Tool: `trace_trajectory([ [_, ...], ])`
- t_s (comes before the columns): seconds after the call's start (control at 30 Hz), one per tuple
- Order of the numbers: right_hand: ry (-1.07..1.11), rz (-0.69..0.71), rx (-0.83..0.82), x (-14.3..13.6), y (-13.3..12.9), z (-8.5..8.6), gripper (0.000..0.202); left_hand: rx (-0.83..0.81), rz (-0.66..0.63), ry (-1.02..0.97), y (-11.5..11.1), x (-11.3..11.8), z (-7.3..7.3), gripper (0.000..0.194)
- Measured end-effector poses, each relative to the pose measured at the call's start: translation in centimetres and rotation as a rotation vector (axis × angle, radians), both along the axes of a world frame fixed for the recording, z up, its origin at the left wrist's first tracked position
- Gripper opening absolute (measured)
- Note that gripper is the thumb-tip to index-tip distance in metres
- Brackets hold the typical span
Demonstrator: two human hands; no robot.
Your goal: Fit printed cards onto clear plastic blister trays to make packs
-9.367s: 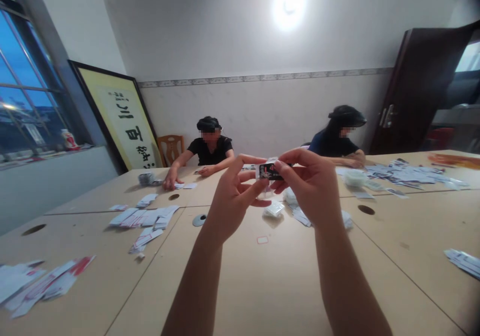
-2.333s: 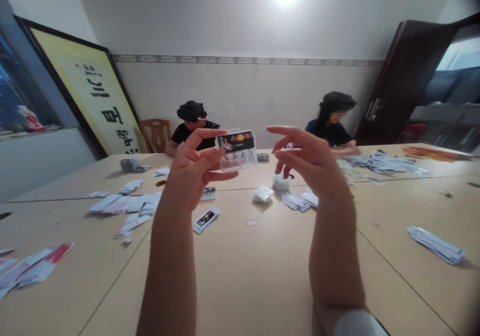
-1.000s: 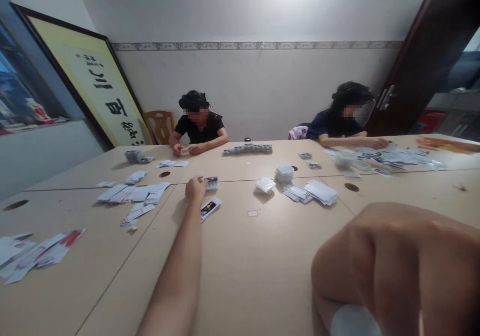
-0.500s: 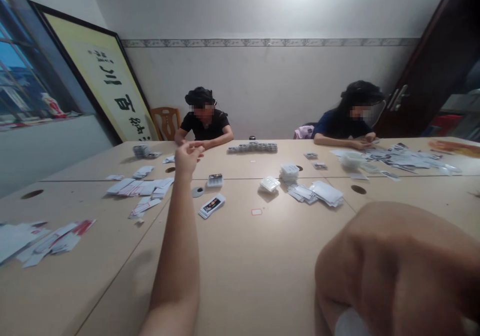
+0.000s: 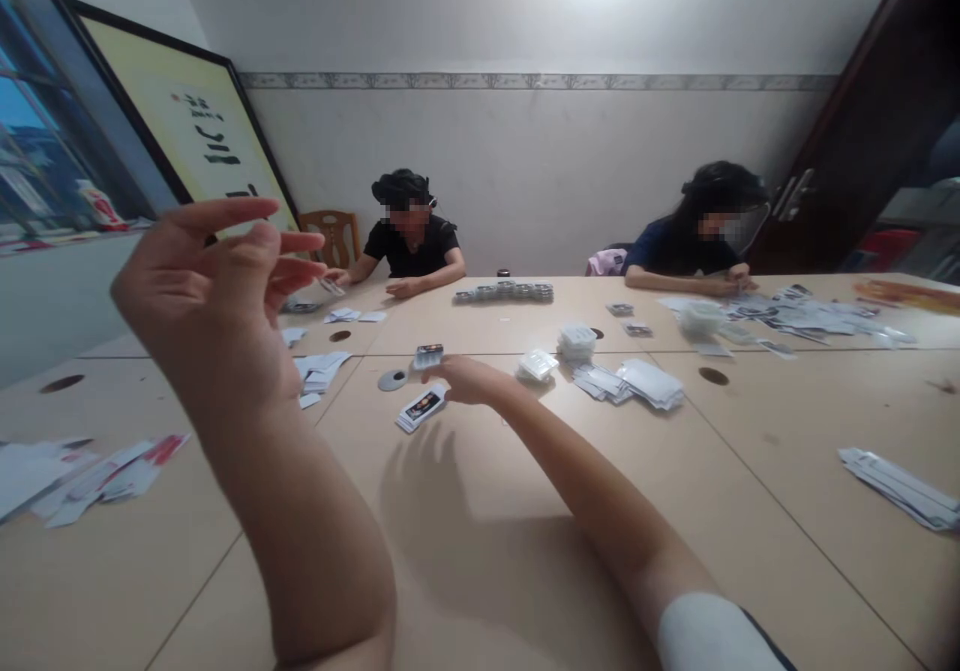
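Right hand (image 5: 476,380) now near diagonal cards (image 5: 421,409)

A pale, wood-toned table (image 5: 750,521) carries a stack of white rectangular cards (image 5: 421,409) with a black printed panel, a small clear plastic box (image 5: 428,356) behind it and, to the right, stacked translucent plastic cases (image 5: 577,343) and white paper slips (image 5: 651,383).

White, black-printed cards (image 5: 421,408), loosely stacked
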State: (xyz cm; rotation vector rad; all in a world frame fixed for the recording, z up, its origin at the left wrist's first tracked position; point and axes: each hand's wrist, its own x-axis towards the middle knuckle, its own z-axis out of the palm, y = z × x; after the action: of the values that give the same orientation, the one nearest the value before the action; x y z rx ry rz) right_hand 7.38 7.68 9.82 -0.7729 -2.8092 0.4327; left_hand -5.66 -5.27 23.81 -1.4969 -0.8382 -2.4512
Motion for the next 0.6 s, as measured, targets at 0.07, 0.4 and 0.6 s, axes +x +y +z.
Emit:
trace_trajectory([
  [0.07, -0.003, -0.03, 0.032, -0.3, 0.8, -1.7, 0.055, 0.006, -0.015, 0.021, -0.2, 0.2, 0.0, 0.022],
  [0.4, -0.076, -0.034, 0.086, -0.9, 2.4, -5.2, 0.043, -0.121, -0.082, 0.061, -0.7, 1.1, 0.2, 0.019],
  [0.6, -0.028, 0.028, 0.123, -1.2, 2.7, -5.6, 0.035, -0.111, -0.073, 0.081, -0.7, 1.4, 0.1, 0.017],
])
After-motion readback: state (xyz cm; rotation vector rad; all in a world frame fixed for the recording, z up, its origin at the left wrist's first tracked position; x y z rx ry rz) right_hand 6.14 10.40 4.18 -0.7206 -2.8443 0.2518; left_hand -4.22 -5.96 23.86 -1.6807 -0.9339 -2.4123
